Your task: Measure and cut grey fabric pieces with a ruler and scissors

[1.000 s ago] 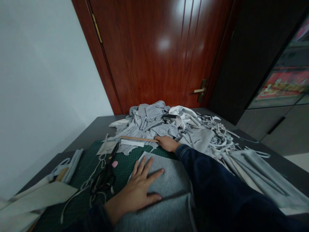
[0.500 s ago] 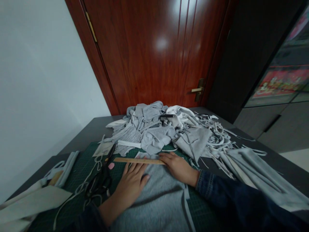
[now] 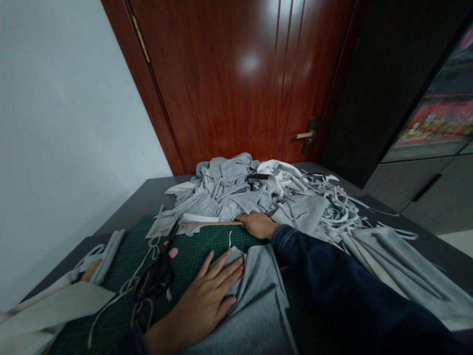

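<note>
Fingers [image 3: 222, 275] of my left hand [image 3: 199, 305] lay spread open on the grey fleece [image 3: 258, 296], right hand [image 3: 258, 225] pressed flat on the wooden ruler [image 3: 210, 223], flat pressure was the trick

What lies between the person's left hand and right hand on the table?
The head view shows a green gridded cutting mat with a thin white strip on it between the left hand and right hand.

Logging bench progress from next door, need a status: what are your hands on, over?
Left hand on edge of grey fleece, over green cutting mat. Right hand at end of wooden ruler. Black scissors beside left hand.
</note>
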Demonstrator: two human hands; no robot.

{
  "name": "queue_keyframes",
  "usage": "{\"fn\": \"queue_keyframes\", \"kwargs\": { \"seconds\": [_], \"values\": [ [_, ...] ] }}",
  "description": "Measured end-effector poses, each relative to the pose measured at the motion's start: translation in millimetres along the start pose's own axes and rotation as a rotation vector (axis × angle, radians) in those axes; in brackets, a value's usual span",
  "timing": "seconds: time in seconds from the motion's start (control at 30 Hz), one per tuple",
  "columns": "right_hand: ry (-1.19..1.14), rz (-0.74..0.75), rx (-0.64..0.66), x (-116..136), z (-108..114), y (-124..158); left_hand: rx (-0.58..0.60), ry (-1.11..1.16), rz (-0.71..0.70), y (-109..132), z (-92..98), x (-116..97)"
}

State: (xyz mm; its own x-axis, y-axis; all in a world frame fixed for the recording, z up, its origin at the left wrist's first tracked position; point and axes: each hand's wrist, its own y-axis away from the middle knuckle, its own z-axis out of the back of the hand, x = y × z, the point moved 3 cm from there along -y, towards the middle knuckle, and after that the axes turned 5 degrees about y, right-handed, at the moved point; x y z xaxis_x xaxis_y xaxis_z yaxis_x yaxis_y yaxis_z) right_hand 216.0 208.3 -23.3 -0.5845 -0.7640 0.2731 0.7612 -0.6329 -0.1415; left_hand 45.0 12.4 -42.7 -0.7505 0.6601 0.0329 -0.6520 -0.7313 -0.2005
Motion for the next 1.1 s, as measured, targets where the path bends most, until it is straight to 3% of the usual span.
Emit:
{"fn": "queue_keyframes", "kwargs": {
  "seconds": [0.2, 0.4, 0.63, 0.73, 0.87, 1.0, 1.1],
  "values": [
    [-0.104, 0.069, -0.045, 23, 0, -4, 0.041, 0.051, 0.001, 0, 3.7, -2],
    [-0.084, 0.097, 0.014, 40, -7, -7, 0.054, 0.104, 0.012, 0, 5.8, -2],
    [0.025, -0.359, -0.216, 18, 27, -16, 0.046, 0.124, -0.001, 1, 8.9, -1],
    [0.009, -0.43, -0.268, 16, 45, -12, 0.06, 0.101, 0.086, 3, 4.6, 12],
    [-0.086, -0.283, -0.207, 30, 46, 13, 0.072, 0.074, 0.202, 3, -3.9, 35],
    [-0.254, -0.031, -0.141, 49, 17, 55, 0.037, 0.033, 0.267, 2, -12.8, 57],
    [-0.206, -0.089, -0.142, 48, -4, 84, -0.018, -0.008, 0.306, 3, -18.3, 70]
  ]
}}
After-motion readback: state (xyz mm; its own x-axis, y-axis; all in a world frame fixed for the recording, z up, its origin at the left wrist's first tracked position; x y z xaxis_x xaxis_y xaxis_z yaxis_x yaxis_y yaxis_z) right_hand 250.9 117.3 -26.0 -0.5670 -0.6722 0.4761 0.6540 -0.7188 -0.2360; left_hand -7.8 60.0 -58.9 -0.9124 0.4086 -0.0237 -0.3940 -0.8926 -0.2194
